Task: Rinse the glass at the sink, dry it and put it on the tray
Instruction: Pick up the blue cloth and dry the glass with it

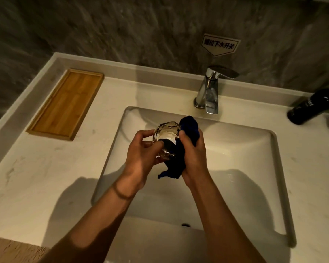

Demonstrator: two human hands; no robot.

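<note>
The sink [270,168] lies under the work, catching drips. The empty tray [65,104] waits far left. The left hand [141,156] grips the tilted glass [166,135]; the right hand [194,158] presses a dark cloth [179,160] against it, evidently drying.

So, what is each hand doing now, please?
Left hand: closed on the glass, over the sink.
Right hand: closed on the dark blue cloth, against the glass.
</note>
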